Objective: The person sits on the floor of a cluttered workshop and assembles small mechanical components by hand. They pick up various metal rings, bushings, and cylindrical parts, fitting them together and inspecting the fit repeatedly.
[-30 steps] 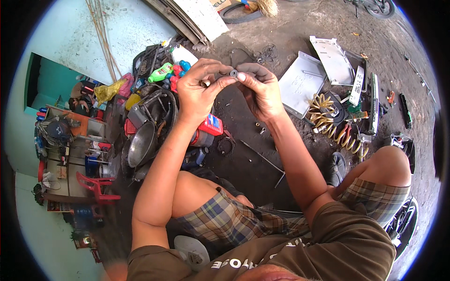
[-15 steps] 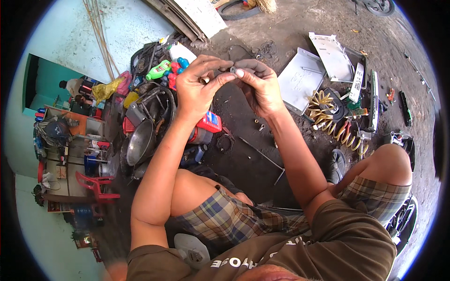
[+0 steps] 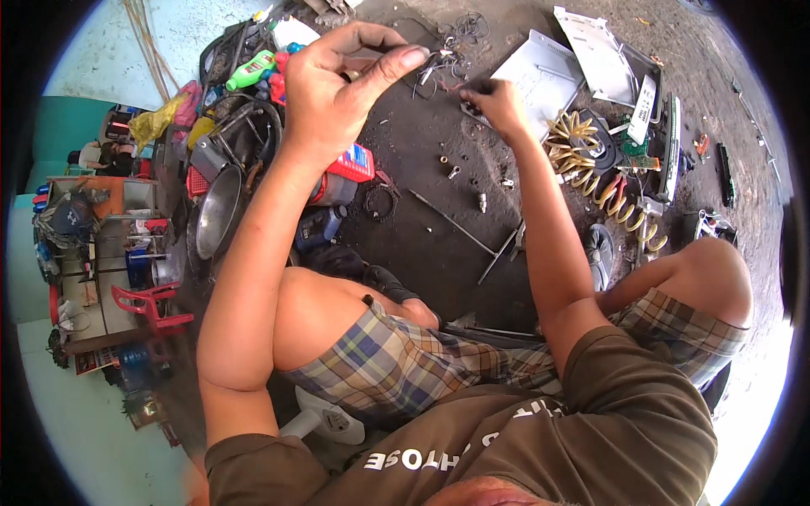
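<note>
Beyond one T-handled tool [image 3: 456,225], two hands [image 3: 329,101] [image 3: 504,110] curl fingers whose grip I cannot tell.

Pale blue wall [image 3: 89,55], dark dirty floor [image 3: 392,261].
The floor, dark in the middle, turns paler grey-brown toward its right edge. By its left edge stand a red chair [image 3: 156,315] and cluttered shelves [image 3: 110,277] with an orange panel [image 3: 107,203]; beyond them shows a teal wall [image 3: 63,126]. White glare [image 3: 759,401] fills the floor's near right corner.
</note>
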`<move>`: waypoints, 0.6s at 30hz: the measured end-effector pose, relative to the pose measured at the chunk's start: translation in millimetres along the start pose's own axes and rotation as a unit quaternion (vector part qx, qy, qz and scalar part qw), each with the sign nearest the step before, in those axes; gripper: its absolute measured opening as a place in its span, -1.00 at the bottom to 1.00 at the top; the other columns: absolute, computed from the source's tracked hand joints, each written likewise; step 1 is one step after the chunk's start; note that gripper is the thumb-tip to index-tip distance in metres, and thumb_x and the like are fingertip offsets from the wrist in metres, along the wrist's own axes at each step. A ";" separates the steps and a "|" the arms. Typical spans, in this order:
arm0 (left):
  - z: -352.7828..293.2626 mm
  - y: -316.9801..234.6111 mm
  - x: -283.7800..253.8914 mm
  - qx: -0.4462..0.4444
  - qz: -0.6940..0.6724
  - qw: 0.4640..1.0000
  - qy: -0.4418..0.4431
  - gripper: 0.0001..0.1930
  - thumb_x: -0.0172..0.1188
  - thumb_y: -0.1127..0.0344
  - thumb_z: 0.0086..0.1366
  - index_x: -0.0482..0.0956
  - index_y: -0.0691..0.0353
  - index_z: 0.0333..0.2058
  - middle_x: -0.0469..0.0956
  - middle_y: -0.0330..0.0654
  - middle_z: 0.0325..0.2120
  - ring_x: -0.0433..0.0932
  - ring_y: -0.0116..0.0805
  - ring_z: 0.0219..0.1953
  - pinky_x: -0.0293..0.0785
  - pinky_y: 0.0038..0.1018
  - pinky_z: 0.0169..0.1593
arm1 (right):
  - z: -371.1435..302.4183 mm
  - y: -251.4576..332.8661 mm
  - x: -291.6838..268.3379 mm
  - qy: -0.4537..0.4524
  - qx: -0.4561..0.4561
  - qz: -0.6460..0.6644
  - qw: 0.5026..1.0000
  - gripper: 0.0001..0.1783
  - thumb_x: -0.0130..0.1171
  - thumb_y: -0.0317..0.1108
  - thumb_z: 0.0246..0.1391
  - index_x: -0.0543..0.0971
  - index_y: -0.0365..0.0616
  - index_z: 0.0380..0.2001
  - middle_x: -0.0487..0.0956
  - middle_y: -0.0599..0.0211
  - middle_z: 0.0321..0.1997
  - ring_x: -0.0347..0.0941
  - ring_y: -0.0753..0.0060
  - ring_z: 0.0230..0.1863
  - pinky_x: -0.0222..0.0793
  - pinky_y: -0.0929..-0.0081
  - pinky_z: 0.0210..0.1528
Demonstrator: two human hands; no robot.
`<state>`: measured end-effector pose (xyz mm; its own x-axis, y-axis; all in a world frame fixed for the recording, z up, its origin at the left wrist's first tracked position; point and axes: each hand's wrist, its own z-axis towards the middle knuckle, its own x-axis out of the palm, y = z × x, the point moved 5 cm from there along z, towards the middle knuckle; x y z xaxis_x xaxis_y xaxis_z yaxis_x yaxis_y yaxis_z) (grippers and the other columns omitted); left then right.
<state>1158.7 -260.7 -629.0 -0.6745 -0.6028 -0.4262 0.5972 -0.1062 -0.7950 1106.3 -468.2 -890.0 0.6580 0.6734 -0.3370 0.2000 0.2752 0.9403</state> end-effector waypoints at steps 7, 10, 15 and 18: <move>-1.3 12.3 2.0 -0.012 -0.027 0.999 0.027 -0.84 0.38 0.35 0.33 0.70 0.30 -0.20 0.71 -0.24 -0.43 0.22 -0.79 -0.65 0.05 -0.71 -0.59 | -14.1 -192.0 58.0 -0.044 0.150 -0.055 0.986 -0.66 0.45 -0.25 -0.06 0.75 -0.23 -0.23 0.74 -0.02 -0.20 0.71 0.02 -0.14 0.57 0.20 0.01; -12.7 15.8 -10.1 -0.013 -0.020 0.999 0.027 -0.84 0.36 0.35 0.35 0.70 0.31 -0.18 0.73 -0.19 -0.39 0.21 -0.78 -0.65 0.06 -0.71 -0.59 | -32.4 -157.7 96.1 -0.002 0.092 -0.096 0.991 -0.73 0.37 -0.35 -0.03 0.78 -0.08 -0.20 0.76 0.10 -0.19 0.72 0.16 -0.12 0.59 0.30 0.03; -5.7 14.6 -5.8 -0.018 -0.027 0.999 0.044 -0.86 0.36 0.40 0.34 0.70 0.33 -0.18 0.75 -0.14 -0.32 0.43 -0.72 -0.59 0.19 -0.71 -0.54 | -20.0 -175.5 131.6 0.035 0.044 -0.155 0.986 -0.70 0.22 -0.44 -0.02 0.77 -0.07 -0.18 0.72 -0.03 -0.17 0.69 -0.03 -0.10 0.59 0.20 0.07; -6.9 18.0 -9.2 -0.026 0.015 0.999 0.036 -0.87 0.37 0.47 0.31 0.69 0.35 -0.18 0.75 -0.12 -0.30 0.69 -0.55 -0.37 0.45 -0.70 -0.39 | -9.9 -170.1 155.3 0.058 0.019 -0.175 0.983 -0.62 0.19 -0.46 -0.03 0.71 -0.19 -0.09 0.69 -0.12 -0.13 0.65 -0.13 -0.04 0.57 0.13 0.10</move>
<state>1172.6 -251.6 -642.4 -0.6874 -0.5466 -0.4782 0.5955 -0.0473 -0.8019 1167.3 -403.6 -1102.7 0.4575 0.6170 -0.6404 0.4264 0.4797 0.7668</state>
